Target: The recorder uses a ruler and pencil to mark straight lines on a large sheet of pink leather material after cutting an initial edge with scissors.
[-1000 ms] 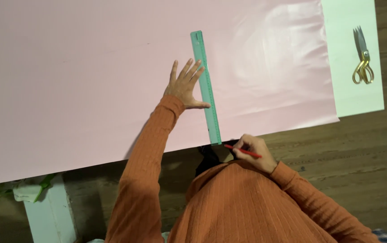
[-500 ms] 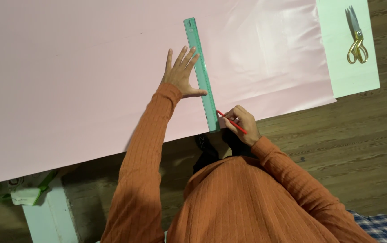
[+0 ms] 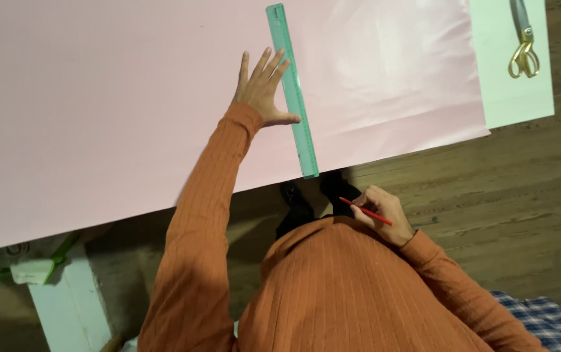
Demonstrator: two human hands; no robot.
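- Pink sheet (image 3: 117, 98): cut off by top and left edges; full extent not seen.
- Scissors (image 3: 523, 40): blades cut off at top edge; only handles and lower shank shown.
- Table (image 3: 515, 91): mostly hidden under the sheet.
- Ruler (image 3: 292, 91): markings too small to be read.
- Pencil (image 3: 365, 211): rear end hidden in right hand (image 3: 385, 212).
- Table leg (image 3: 72, 306): cut off at bottom edge.
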